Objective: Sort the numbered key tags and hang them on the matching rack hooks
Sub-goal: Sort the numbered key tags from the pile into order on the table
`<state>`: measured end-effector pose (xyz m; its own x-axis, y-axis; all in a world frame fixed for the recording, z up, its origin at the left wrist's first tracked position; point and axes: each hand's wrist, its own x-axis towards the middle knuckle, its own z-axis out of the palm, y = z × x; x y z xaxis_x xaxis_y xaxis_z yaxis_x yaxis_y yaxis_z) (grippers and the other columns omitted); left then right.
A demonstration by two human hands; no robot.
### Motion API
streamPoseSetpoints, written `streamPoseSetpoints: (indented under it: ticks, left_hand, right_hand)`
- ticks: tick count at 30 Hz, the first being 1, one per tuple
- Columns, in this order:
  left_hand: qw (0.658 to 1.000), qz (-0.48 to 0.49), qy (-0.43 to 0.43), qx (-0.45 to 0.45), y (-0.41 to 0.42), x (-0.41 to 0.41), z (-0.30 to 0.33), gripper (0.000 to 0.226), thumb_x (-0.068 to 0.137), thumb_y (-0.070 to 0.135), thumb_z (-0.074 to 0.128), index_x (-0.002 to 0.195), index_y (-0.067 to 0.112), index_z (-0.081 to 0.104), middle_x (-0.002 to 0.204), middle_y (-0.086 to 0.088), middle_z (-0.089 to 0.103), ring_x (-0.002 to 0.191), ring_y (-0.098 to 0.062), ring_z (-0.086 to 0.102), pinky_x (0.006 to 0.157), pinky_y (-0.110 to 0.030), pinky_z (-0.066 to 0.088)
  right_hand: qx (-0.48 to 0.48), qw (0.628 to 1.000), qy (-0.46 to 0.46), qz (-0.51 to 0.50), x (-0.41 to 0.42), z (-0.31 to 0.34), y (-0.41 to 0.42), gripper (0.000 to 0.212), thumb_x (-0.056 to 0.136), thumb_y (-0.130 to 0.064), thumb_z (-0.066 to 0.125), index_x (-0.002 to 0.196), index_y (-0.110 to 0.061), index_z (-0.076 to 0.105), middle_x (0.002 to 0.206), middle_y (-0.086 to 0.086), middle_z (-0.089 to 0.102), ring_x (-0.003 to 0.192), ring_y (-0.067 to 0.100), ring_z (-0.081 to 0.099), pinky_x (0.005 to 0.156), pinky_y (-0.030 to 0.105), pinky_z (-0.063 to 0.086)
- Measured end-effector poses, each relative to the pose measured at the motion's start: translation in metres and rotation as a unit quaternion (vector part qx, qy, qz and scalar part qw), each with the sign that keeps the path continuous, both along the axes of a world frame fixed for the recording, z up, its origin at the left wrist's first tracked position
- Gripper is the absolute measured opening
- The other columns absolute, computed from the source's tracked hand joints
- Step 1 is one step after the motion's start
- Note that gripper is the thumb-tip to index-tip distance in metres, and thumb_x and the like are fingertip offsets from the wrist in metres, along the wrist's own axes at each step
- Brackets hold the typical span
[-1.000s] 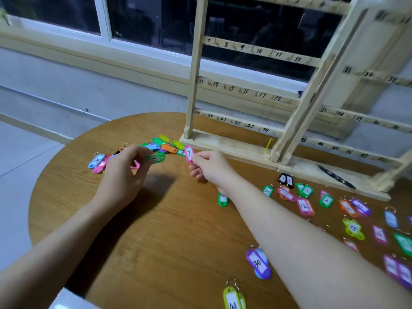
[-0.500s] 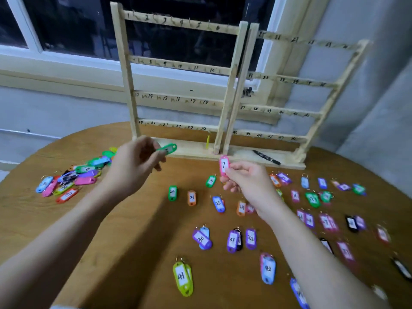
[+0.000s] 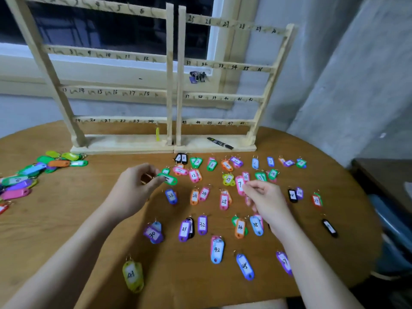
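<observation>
Nearest the camera, one yellow tag marked 44 (image 3: 132, 276) is laid on the round wooden table (image 3: 66, 230), with a blue tag marked 45 (image 3: 245, 266) and a pink-rimmed tag marked 42 (image 3: 217, 249) further right. Beyond these, sorted tags are set out flat in rough rows of rising numbers; an exact count cannot be made, as several overlap. Two hands are held above the middle rows. A green tag (image 3: 169, 179) is pinched between the curled fingertips of the left hand (image 3: 133, 188); its number cannot be read. A pink tag marked 7 (image 3: 239, 185) is pinched upright between thumb and forefinger of the right hand (image 3: 265, 201). An unsorted heap of tags (image 3: 33, 175) is seen at the table's left edge. At the far side, two wooden racks (image 3: 171, 85) are stood side by side, four numbered rails each. One yellow tag (image 3: 157, 133) is hung by hook 24, and one dark pen (image 3: 220, 143) is laid on the right base.
</observation>
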<state>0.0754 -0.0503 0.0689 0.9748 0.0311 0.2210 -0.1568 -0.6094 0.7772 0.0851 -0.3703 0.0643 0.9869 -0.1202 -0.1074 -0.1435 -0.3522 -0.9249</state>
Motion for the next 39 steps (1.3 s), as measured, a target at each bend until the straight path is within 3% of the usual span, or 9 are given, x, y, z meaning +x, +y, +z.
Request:
streamPoseSetpoints:
  ticks: [5,9,11,14,18,23,31,33,39]
  left_hand:
    - [0.998,-0.054,0.004,0.026,-0.036,0.037,0.01,0.01,0.093,0.025,0.071,0.083,0.025,0.07,0.068,0.009,0.065,0.058,-0.001,0.052,0.057,-0.019,0.04]
    - [0.996,-0.084,0.028,0.026,-0.066,0.065,0.01,0.008,0.091,0.023,0.074,0.085,0.027,0.07,0.075,0.008,0.07,0.073,-0.011,0.065,0.071,-0.035,0.051]
    - [0.995,-0.093,0.029,0.025,-0.081,0.076,0.009,0.009,0.089,0.023,0.076,0.089,0.029,0.069,0.079,0.012,0.071,0.075,-0.004,0.066,0.07,-0.029,0.05]
    - [0.992,-0.115,0.02,0.044,-0.102,0.091,0.006,0.016,0.09,0.022,0.075,0.085,0.033,0.065,0.078,0.016,0.068,0.074,0.001,0.063,0.065,-0.019,0.043]
    - [0.987,-0.133,0.016,0.085,-0.118,0.107,-0.004,0.025,0.091,0.024,0.073,0.086,0.044,0.059,0.085,0.02,0.066,0.081,0.005,0.061,0.068,-0.016,0.041]
    - [0.987,-0.132,0.024,0.086,-0.126,0.115,-0.01,0.019,0.093,0.023,0.071,0.094,0.04,0.062,0.089,0.017,0.067,0.082,0.006,0.06,0.065,-0.009,0.04]
    - [0.986,-0.143,0.054,0.07,-0.152,0.13,-0.012,0.011,0.093,0.023,0.07,0.092,0.034,0.066,0.085,0.013,0.069,0.077,0.0,0.062,0.064,-0.015,0.046]
    - [0.984,-0.155,0.051,0.072,-0.162,0.135,-0.01,0.007,0.093,0.023,0.07,0.092,0.03,0.068,0.082,0.011,0.069,0.075,-0.002,0.062,0.066,-0.026,0.049]
    - [0.974,-0.21,0.043,0.067,-0.224,0.155,-0.008,0.018,0.092,0.018,0.07,0.085,0.033,0.063,0.077,0.014,0.064,0.073,-0.002,0.058,0.068,-0.025,0.044]
  right_hand:
    - [-0.022,0.999,-0.002,-0.042,0.024,-0.002,-0.042,0.009,0.094,-0.023,0.071,0.097,-0.018,0.078,0.082,-0.011,0.072,0.077,0.007,0.064,0.068,0.021,0.045]
    - [-0.062,0.997,-0.006,-0.053,0.054,0.004,-0.072,0.007,0.093,-0.019,0.07,0.09,-0.018,0.077,0.08,-0.009,0.074,0.074,0.003,0.066,0.064,0.018,0.047]
    - [-0.1,0.994,-0.012,-0.05,0.071,0.005,-0.084,0.011,0.094,-0.016,0.068,0.087,-0.017,0.075,0.072,-0.01,0.071,0.065,0.002,0.063,0.06,0.022,0.049]
    - [-0.157,0.986,-0.021,-0.05,0.099,0.0,-0.101,0.014,0.095,-0.015,0.065,0.085,-0.017,0.074,0.078,-0.003,0.074,0.079,0.016,0.071,0.076,0.037,0.056]
    - [-0.219,0.973,-0.038,-0.059,0.137,-0.005,-0.119,0.021,0.094,-0.012,0.063,0.079,-0.005,0.076,0.075,0.01,0.074,0.08,0.03,0.07,0.071,0.04,0.054]
    - [-0.291,0.955,-0.013,-0.05,0.177,-0.007,-0.13,0.025,0.091,-0.019,0.066,0.068,-0.019,0.074,0.071,0.0,0.073,0.077,0.023,0.069,0.072,0.038,0.057]
    - [-0.356,0.934,0.022,-0.012,0.189,-0.012,-0.131,0.016,0.095,-0.029,0.068,0.096,-0.02,0.081,0.1,-0.004,0.076,0.088,0.016,0.068,0.076,0.033,0.058]
    - [-0.348,0.937,0.022,-0.017,0.189,-0.012,-0.134,0.016,0.094,-0.032,0.069,0.091,-0.021,0.08,0.095,-0.005,0.074,0.088,0.015,0.067,0.078,0.036,0.06]
    - [-0.284,0.956,-0.018,-0.07,0.165,0.004,-0.162,0.02,0.094,-0.027,0.069,0.074,-0.024,0.072,0.068,-0.009,0.07,0.071,0.012,0.068,0.064,0.025,0.05]
